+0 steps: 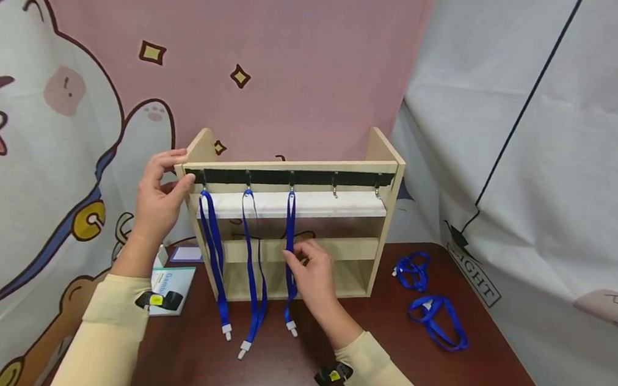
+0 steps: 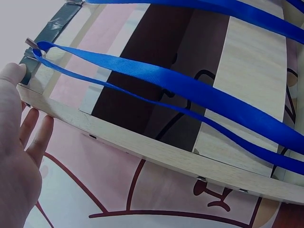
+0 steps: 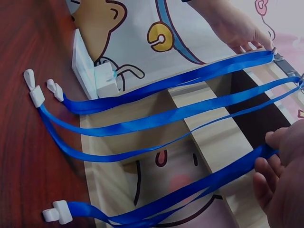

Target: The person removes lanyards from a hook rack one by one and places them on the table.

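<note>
A light wooden rack (image 1: 356,251) stands on the table, with a row of metal hooks on a black strip (image 1: 310,177). Three blue lanyards with white clips hang from its hooks: a left one (image 1: 215,240), a middle one (image 1: 251,274) and a third (image 1: 291,219). My left hand (image 1: 158,195) grips the rack's upper left corner, thumb on the front and fingers at the side. Partway down the third lanyard, my right hand (image 1: 314,273) pinches the strap between thumb and fingers. In the right wrist view that lanyard (image 3: 204,187) runs from the fingers to its white clip (image 3: 58,212).
Two more blue lanyards lie on the table to the right, a bunched one (image 1: 412,271) behind a looser one (image 1: 448,334). Left of the rack are a light blue-and-white box (image 1: 173,282) and a blue-edged card (image 1: 186,254). Printed cloth hangs behind.
</note>
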The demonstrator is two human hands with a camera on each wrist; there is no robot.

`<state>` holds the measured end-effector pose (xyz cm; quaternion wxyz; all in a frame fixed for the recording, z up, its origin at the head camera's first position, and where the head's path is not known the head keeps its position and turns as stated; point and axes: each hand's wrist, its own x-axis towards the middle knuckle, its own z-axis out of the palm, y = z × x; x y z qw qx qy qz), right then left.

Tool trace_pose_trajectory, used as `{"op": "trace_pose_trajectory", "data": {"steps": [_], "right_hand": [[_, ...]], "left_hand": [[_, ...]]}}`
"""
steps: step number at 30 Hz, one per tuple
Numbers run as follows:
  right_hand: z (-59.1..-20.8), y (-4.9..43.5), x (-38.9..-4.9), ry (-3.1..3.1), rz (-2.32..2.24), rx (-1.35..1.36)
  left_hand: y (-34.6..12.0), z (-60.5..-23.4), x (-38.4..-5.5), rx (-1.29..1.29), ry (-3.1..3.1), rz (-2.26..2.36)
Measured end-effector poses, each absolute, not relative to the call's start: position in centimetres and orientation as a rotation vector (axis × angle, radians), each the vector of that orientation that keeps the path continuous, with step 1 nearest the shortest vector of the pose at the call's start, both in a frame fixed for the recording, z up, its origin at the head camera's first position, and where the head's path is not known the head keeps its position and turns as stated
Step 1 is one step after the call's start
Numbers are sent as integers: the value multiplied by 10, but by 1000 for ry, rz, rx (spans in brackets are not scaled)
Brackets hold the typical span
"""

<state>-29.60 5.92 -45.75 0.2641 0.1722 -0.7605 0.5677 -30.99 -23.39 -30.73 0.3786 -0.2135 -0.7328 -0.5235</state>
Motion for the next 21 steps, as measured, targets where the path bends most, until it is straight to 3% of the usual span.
{"op": "trace_pose_trajectory", "data": {"steps": [9, 21], "right_hand": [[-466, 64, -291, -1978, 1789, 521], [-447, 73, -289, -1985, 1737, 532]], "left_hand": [[-234, -307, -309, -537, -1878, -1341], [-234, -306, -307, -524, -1890, -1358]]}}
